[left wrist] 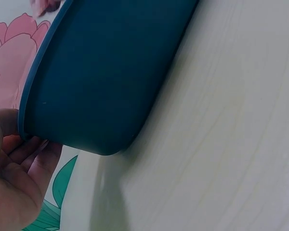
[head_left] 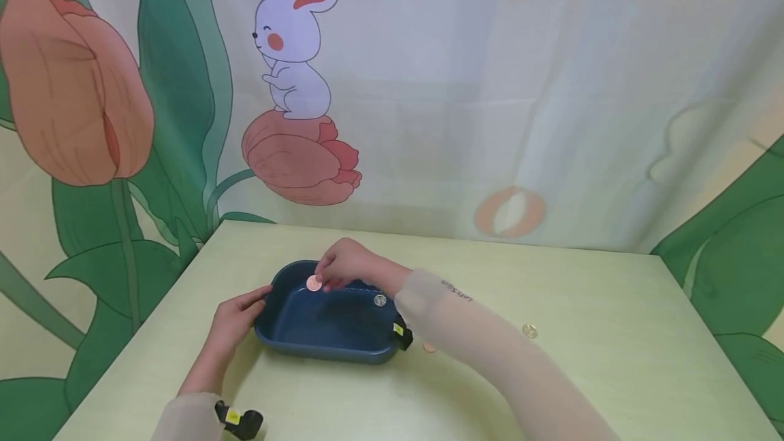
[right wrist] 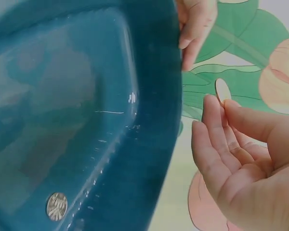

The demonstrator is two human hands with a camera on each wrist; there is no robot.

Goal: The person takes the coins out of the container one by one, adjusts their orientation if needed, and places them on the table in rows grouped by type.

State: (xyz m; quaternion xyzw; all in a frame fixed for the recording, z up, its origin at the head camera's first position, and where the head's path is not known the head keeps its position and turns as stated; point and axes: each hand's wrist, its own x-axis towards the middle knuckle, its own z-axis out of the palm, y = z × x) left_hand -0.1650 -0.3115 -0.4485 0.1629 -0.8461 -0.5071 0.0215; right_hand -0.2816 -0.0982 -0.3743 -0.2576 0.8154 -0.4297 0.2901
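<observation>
A dark blue rectangular basin (head_left: pixel 331 352) with rounded corners is at the left of the table. My left hand (head_left: pixel 235 322) grips its left end, thumb at the rim and fingers against the outer wall in the left wrist view. Above the basin's far side, my right hand (head_left: pixel 344 265) pinches a copper-coloured coin (head_left: pixel 314 283) between thumb and fingertips. The coin (right wrist: pixel 222 91) is seen tilted in the right wrist view. A silver coin (head_left: pixel 380 300) lies inside the basin, near its right end.
On the table (head_left: pixel 588 373), a shiny coin (head_left: pixel 529 331) lies to the right of the basin. Another copper-coloured coin (head_left: pixel 430 347) is partly hidden by my right sleeve (head_left: pixel 484 332). Behind the table hangs a cloth (head_left: pixel 429 121) printed with a rabbit and tulips.
</observation>
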